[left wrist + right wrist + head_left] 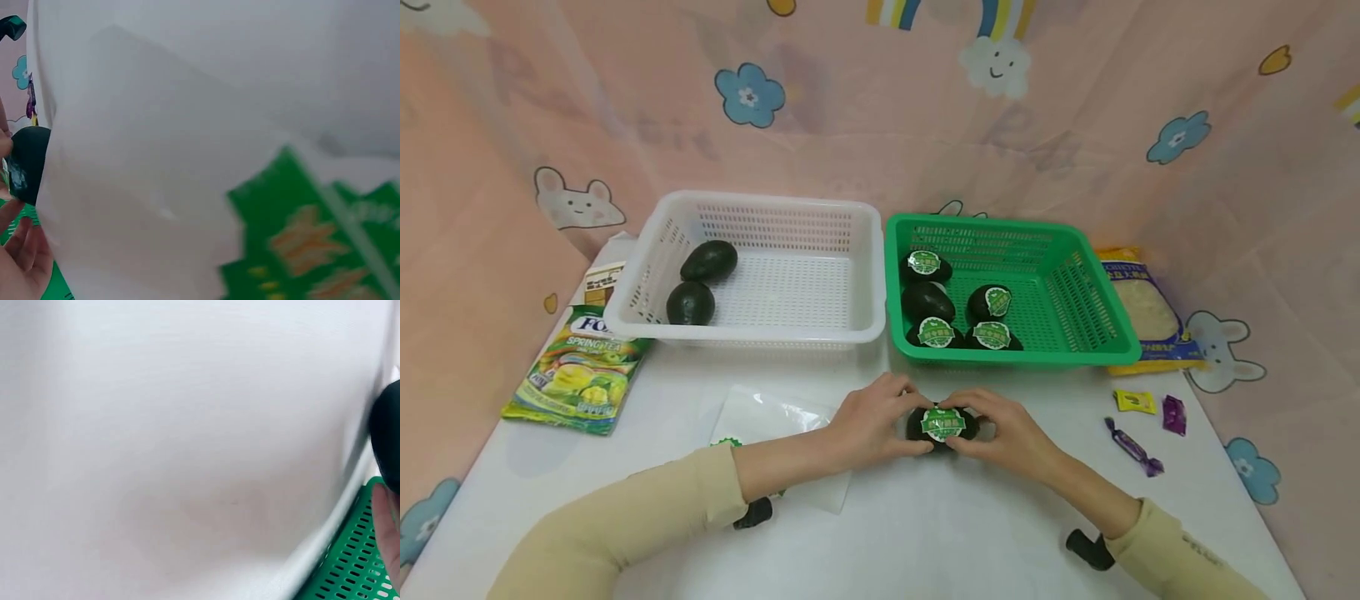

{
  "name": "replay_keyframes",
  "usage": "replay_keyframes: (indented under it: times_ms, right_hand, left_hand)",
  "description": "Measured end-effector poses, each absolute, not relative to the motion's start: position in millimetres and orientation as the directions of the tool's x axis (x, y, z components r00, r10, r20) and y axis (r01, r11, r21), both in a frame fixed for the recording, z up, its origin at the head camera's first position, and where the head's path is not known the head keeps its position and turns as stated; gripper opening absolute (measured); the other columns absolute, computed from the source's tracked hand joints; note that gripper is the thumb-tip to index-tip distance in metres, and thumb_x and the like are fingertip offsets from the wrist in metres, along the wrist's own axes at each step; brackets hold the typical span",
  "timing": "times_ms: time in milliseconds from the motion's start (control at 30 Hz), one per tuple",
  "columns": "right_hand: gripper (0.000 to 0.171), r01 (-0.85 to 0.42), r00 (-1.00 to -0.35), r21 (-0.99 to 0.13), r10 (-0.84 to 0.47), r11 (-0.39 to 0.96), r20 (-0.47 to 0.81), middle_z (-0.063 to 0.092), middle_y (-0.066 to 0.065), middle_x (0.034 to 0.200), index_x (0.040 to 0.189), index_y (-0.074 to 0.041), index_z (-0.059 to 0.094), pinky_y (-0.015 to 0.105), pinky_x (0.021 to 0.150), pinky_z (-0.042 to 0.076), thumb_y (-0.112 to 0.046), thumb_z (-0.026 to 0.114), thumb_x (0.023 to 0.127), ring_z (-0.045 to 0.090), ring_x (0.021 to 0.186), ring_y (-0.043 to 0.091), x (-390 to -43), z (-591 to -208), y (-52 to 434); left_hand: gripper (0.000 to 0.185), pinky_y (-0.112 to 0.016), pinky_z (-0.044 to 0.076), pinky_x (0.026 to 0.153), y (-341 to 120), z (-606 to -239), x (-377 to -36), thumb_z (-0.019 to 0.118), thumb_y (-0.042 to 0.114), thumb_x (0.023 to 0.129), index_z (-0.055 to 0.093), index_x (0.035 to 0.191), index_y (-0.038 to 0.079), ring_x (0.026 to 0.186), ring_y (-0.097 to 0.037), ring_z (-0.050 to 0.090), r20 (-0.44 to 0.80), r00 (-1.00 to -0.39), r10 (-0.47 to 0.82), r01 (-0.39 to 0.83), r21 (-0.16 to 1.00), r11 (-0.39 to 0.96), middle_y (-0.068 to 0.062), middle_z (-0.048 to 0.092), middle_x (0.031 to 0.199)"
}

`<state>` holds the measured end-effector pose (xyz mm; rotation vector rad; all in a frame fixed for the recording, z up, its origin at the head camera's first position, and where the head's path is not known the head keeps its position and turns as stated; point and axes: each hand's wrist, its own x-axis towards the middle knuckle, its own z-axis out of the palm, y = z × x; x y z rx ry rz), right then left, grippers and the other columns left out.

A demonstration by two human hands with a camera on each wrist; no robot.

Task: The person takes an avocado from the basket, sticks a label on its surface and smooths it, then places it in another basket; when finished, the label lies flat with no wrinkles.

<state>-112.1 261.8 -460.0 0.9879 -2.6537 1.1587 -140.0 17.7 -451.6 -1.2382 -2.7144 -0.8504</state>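
Observation:
Both hands hold a dark avocado (972, 425) low over the table, in front of the green basket (1060, 287). A green and white label (943, 423) lies across its upper side. My left hand (867, 423) grips the avocado's left end, thumb in front and fingers behind. From the other end my right hand (1009, 432) holds it, its thumb at the label's lower edge. The left wrist view catches the avocado (29, 164) and fingers at its left border; in the right wrist view the avocado (387, 434) is cut off at the right.
Two plain avocados (709, 261) lie in the white basket (745, 335). Several avocados, most labelled, sit in the green basket. A clear plastic sheet (767, 407) lies under the left forearm. Snack bags (576, 371) stand left, a yellow-blue bag (1146, 308) and wrapped candies (1133, 447) right.

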Motion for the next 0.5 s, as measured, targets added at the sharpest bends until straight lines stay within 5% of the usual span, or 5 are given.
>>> replay_keyframes:
  times_ms: [100,200,333,500]
  right_hand:
    - [0.038,-0.450,-0.855,-0.740,-0.479,0.500,0.196,0.066,0.002,0.117,0.118,-0.013,0.066,0.032,0.079,0.056,-0.016,0.080,0.082,0.063,0.106,0.020,-114,-455,264]
    - [0.035,-0.169,-0.931,-0.867,-0.365,0.469,-0.016,0.066,0.007,0.118,0.118,-0.008,0.066,0.032,0.084,0.054,-0.023,0.075,0.088,0.063,0.107,0.020,-117,-449,268]
    - [0.043,0.190,-0.953,-0.949,-0.186,0.250,-0.240,0.060,0.016,0.126,0.128,0.002,0.054,0.036,0.092,0.051,-0.025,0.065,0.096,0.063,0.110,0.021,-124,-441,276]
    - [0.026,0.337,-0.939,-0.937,-0.108,-0.089,-0.328,0.065,0.003,0.111,0.115,-0.005,0.062,0.028,0.087,0.052,-0.026,0.059,0.099,0.063,0.100,0.012,-132,-433,279]
  left_hand:
    - [0.058,-0.025,0.050,0.070,28,-450,-147,0.082,0.047,0.074,0.063,0.120,0.018,0.100,-0.010,0.054,0.174,-0.662,0.729,0.693,0.511,0.508,0.005,0.057,0.112]
    - [0.064,-0.025,0.050,0.075,36,-447,-153,0.085,0.041,0.072,0.058,0.124,0.016,0.098,-0.009,0.056,0.101,-0.628,0.772,0.683,0.547,0.484,0.005,0.059,0.114]
    - [0.055,-0.019,0.046,0.076,38,-433,-160,0.085,0.037,0.072,0.062,0.118,0.018,0.092,-0.006,0.055,0.081,-0.560,0.824,0.718,0.544,0.434,0.007,0.060,0.106]
    - [0.054,-0.018,0.045,0.082,48,-383,-176,0.084,0.041,0.073,0.064,0.118,0.018,0.098,-0.005,0.055,0.162,-0.412,0.897,0.823,0.488,0.290,0.007,0.061,0.110]
